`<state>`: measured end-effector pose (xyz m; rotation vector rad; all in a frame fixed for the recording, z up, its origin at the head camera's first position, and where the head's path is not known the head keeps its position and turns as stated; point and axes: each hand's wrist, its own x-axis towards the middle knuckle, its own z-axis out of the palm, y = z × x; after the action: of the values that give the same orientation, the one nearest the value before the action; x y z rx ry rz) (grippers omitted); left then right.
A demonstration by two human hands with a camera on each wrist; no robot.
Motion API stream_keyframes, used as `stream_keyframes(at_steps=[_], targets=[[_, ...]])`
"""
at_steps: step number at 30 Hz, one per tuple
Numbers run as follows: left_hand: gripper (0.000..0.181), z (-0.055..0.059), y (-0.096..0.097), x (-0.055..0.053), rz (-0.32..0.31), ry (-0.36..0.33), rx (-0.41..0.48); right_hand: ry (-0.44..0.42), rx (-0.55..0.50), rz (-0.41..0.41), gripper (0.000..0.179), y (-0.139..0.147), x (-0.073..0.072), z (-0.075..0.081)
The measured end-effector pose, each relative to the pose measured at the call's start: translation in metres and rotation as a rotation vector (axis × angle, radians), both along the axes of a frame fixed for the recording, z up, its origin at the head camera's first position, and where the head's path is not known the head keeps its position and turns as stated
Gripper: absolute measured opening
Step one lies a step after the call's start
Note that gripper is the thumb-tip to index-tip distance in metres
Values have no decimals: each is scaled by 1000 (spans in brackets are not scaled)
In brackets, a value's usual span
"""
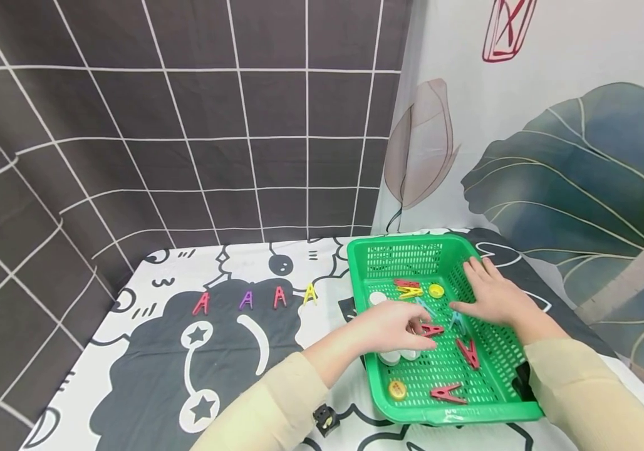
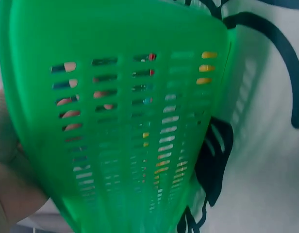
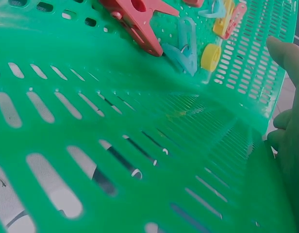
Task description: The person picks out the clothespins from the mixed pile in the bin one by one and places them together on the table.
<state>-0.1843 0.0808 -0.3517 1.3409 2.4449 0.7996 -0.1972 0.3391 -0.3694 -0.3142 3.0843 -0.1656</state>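
A green plastic basket (image 1: 451, 414) holds clothespins and small round caps. My left hand (image 1: 386, 326) reaches in over its left wall, thumb and fingers bent and apart around a red clothespin (image 1: 433, 330); whether they touch it I cannot tell. The left wrist view shows part of that hand (image 2: 13, 179) behind the slotted wall (image 2: 125, 29). My right hand (image 1: 493, 294) lies against the basket's right wall near the rim, fingers straight. Near it are a light blue clothespin (image 1: 457, 321) and another red clothespin (image 1: 467, 354). A yellow cap (image 3: 210, 57) shows in the right wrist view.
Left of the basket, a red (image 1: 201, 304), a purple (image 1: 246, 300), another red (image 1: 279, 297) and a yellow clothespin (image 1: 310, 294) form a row on the patterned cloth (image 1: 147, 376). White caps (image 1: 389, 357) lie partly under the left hand. A small black object (image 1: 326, 418) sits before the basket.
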Motion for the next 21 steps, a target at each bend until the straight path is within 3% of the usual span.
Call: stream_keyframes(at_steps=[9,14,21], targets=[[49,-3,30,15,-132,50,-287,11,-1,9,96,1,-1,-2],[46,-5,43,18,-157,38,-305,14,1,9,96,3,0,-4],[44,-16,53,20,-195,32,-355,24,14,23,96,2,-2,-3]])
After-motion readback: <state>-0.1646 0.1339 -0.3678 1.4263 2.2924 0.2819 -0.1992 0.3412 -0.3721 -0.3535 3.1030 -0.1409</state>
